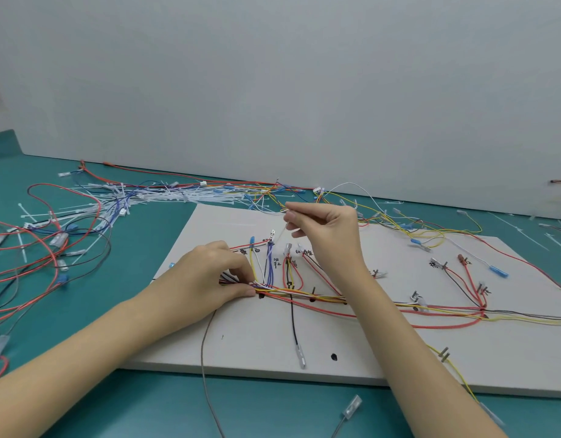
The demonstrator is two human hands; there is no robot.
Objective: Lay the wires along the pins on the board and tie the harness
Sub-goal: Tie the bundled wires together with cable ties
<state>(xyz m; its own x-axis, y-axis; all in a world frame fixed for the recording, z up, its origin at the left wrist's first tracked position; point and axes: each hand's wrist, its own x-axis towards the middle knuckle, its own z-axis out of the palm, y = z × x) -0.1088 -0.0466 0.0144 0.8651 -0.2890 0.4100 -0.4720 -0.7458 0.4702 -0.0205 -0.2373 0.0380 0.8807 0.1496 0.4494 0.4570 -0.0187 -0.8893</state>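
A white board (247, 346) with pins and handwritten labels lies on the teal table. A bundle of red, yellow, white and black wires (323, 299) runs along its pins from left to right. My left hand (209, 276) pinches the bundle at its left end, near the blue and white branch wires (268, 263). Above the board, my right hand (323, 229) pinches the tail of a thin white cable tie (280, 237), which slants down toward the bundle.
A heap of white cable ties (159, 196) and loose red, blue and black wires (42, 235) covers the table to the left and behind the board. More yellow and white wires (430, 229) lie at the back right. A grey wall stands behind.
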